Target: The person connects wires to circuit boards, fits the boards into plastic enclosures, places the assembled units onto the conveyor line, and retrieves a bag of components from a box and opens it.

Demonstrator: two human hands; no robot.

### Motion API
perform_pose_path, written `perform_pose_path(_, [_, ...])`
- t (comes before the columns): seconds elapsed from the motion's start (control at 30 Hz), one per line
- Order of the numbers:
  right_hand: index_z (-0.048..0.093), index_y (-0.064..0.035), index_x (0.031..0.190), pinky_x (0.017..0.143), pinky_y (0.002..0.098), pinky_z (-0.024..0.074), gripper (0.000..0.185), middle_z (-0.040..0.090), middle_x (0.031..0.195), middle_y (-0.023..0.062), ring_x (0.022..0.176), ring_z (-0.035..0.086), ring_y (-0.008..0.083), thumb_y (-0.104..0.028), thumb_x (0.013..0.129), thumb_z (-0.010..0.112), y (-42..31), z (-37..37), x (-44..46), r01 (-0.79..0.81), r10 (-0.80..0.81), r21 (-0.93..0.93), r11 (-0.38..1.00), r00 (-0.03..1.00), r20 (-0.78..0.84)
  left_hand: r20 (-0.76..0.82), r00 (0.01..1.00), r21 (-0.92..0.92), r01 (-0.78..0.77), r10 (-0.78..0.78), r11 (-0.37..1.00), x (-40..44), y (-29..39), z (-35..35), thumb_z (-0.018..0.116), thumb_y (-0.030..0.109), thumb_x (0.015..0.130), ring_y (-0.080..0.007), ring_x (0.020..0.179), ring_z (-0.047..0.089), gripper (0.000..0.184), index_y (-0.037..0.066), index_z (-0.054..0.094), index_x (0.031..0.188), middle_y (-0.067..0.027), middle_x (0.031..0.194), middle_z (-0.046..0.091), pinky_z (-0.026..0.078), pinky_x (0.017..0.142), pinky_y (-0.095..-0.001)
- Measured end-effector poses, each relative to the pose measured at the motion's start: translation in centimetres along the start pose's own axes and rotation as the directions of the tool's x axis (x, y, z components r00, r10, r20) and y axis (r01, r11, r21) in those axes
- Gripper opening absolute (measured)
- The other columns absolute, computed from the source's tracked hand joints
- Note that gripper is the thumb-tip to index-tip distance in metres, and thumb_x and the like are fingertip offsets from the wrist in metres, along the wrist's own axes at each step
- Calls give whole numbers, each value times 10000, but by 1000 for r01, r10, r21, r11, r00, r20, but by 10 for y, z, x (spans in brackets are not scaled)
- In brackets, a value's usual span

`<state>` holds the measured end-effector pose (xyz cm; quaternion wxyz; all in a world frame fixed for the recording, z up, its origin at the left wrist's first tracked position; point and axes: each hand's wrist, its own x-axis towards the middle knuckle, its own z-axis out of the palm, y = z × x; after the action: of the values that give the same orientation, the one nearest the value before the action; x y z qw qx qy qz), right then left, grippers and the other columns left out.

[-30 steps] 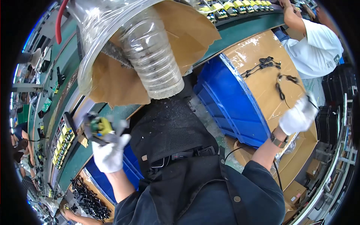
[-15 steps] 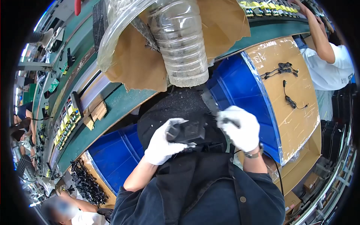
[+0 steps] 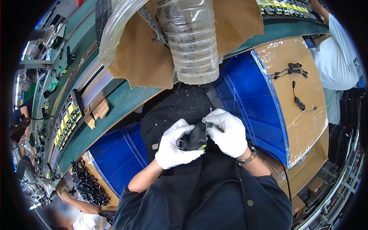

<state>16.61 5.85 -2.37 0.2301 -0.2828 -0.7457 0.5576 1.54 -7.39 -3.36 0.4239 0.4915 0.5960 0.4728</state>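
Casing (image 3: pixel 195 139) sits in your left hand's (image 3: pixel 171 150) curled fingers, likely for steadiness, while your right hand (image 3: pixel 230 134) pinches a dark bit (image 3: pixel 209 125).

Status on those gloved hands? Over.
White-gloved left hand holding black boxy casing. White-gloved right hand pinching small dark piece beside it. Clear ribbed plastic cylinder beyond, apart.

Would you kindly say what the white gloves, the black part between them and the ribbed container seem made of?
White gloves: probably matte fabric, softly creased.
Black part: perhaps satin plastic, evenly dark, stiff-looking.
Ribbed container: likely glossy plastic, see-through with highlights.
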Motion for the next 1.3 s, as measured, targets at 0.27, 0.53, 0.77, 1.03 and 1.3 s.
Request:
perform_pose_path(0.27, [651,38,836,588,241,476,95,668,857,109,663,627,157,-10,763,690,6,-10,0,52,-48,75,996,997,-62,-198,967,-586,15,-160,810,0,13,6,832,166,670,-240,987,567,443,-22,617,1008,-121,1035,581,467,828,-334])
perform_pose_path(0.53, [679,43,826,535,223,451,144,658,771,113,600,602,144,-8,705,739,-6,-19,6,118,-114,57,991,991,-64,364,888,-499,440,-280,746,5,-11,-20,759,575,701,-250,1017,575,819,-35,486,1175,-140,1122,558,486,854,-373])
perform_pose_path(0.77, [704,25,869,498,238,430,236,653,732,112,554,587,154,-35,655,783,-14,-31,8,318,-334,-191,929,941,-59,139,973,-587,230,-183,776,10,-9,-21,610,373,892,-238,885,570,546,-6,465,1257,-145,1017,582,472,730,-358])
perform_pose_path(1.03, [712,-45,950,483,294,424,292,616,713,78,554,582,203,-103,671,776,-21,-22,9,461,-490,-378,803,872,23,249,956,-966,257,-154,31,12,16,-1,444,472,965,-221,615,479,579,-4,431,1295,-130,852,520,389,552,-345])
perform_pose_path(1.3, [682,-87,1046,480,324,423,353,565,717,39,566,564,209,-149,703,740,-24,-18,12,530,-541,-463,710,832,124,284,943,-959,277,-172,-66,6,18,5,336,482,1000,-221,555,463,593,-10,414,1321,-120,760,498,386,528,-333])
